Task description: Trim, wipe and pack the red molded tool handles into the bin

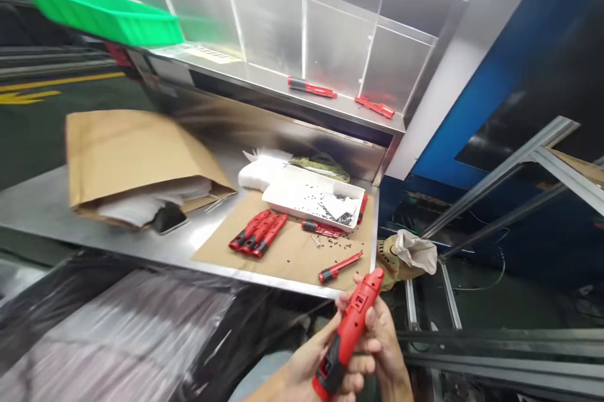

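Head-worn view, looking forward and down: red-and-black power-tool housing (346, 333) held in both hands just past the front edge of the steel bench (113, 213). Left hand (306, 370) grasps the lower, black-ended part; right hand (382, 339) is clenched around the upper red shell. Work in hand: this single housing, held up off the bench. On the tan cardboard sheet (302, 257): three red housings (258, 233) side by side, one separate housing (340, 267) near the bench edge, white tray (283, 201) of small black parts, more scattered loose
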Action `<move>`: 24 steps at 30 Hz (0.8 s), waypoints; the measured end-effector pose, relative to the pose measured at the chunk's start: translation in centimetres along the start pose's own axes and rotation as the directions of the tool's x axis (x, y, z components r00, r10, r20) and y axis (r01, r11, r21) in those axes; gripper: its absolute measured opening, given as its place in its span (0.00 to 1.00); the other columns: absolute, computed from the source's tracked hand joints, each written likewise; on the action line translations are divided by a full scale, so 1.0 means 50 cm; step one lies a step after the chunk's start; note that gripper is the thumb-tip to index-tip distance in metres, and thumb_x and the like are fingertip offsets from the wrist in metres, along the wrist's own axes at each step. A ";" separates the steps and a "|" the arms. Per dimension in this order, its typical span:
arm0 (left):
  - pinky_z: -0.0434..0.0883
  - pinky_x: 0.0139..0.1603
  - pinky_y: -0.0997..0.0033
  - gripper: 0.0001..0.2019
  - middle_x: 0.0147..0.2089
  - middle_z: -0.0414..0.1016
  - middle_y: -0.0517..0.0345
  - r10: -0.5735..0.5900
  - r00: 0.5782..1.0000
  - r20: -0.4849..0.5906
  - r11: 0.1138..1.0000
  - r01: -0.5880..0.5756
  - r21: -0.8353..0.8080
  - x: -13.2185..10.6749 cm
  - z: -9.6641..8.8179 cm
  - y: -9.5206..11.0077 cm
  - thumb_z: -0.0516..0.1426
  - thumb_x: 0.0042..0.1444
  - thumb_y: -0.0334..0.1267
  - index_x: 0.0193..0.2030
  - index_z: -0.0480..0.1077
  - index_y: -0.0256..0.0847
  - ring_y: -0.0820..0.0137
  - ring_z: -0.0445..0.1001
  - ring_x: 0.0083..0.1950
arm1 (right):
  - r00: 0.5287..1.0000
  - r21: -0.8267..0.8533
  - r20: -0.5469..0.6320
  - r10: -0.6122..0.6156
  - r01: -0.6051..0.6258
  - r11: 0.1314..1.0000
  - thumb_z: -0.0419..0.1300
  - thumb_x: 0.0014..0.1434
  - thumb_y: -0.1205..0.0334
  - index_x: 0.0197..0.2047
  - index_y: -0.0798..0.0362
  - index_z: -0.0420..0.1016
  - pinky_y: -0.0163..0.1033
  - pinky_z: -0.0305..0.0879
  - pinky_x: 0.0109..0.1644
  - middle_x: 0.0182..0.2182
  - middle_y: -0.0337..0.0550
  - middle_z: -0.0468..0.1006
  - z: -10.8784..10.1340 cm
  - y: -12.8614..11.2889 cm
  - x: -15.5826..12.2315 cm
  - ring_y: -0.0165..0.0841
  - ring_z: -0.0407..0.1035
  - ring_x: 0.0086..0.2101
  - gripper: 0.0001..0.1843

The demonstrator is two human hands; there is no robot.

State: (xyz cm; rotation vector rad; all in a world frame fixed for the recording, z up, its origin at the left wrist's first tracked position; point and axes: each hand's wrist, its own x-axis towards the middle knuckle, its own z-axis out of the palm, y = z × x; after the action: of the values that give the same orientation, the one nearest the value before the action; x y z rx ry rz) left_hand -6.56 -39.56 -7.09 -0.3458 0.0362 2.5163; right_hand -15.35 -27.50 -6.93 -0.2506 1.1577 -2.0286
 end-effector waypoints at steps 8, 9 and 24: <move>0.73 0.28 0.76 0.13 0.30 0.78 0.55 0.507 0.782 -0.361 0.848 -0.528 0.048 -0.166 -0.084 0.141 0.60 0.62 0.35 0.51 0.74 0.31 0.74 0.75 0.24 | 0.994 -0.914 -0.098 -0.044 -0.073 0.400 0.51 0.67 0.43 0.51 0.54 0.76 0.52 0.68 0.57 0.49 0.51 0.79 0.004 0.118 0.313 0.42 0.74 0.49 0.25; 0.74 0.30 0.75 0.14 0.31 0.78 0.54 0.555 0.725 -0.408 0.814 -0.574 0.088 -0.189 -0.091 0.170 0.60 0.61 0.35 0.51 0.74 0.31 0.72 0.76 0.26 | 0.991 -0.932 -0.129 -0.033 -0.110 0.347 0.56 0.66 0.46 0.49 0.54 0.76 0.53 0.66 0.59 0.49 0.50 0.79 0.009 0.143 0.359 0.41 0.73 0.50 0.21; 0.75 0.57 0.54 0.25 0.48 0.81 0.48 0.676 0.661 -0.326 0.734 -0.641 0.222 -0.220 0.018 0.452 0.54 0.66 0.33 0.69 0.59 0.42 0.62 0.81 0.47 | 0.951 -0.837 -0.308 -0.030 -0.256 0.484 0.40 0.70 0.49 0.58 0.55 0.64 0.38 0.67 0.35 0.34 0.43 0.76 0.094 0.228 0.417 0.32 0.69 0.30 0.25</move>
State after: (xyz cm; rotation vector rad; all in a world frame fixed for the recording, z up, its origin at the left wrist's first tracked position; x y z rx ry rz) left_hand -10.80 -64.21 -4.57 -0.9414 0.5230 3.0992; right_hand -21.21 -48.53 -17.42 -0.3637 2.2909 -1.1773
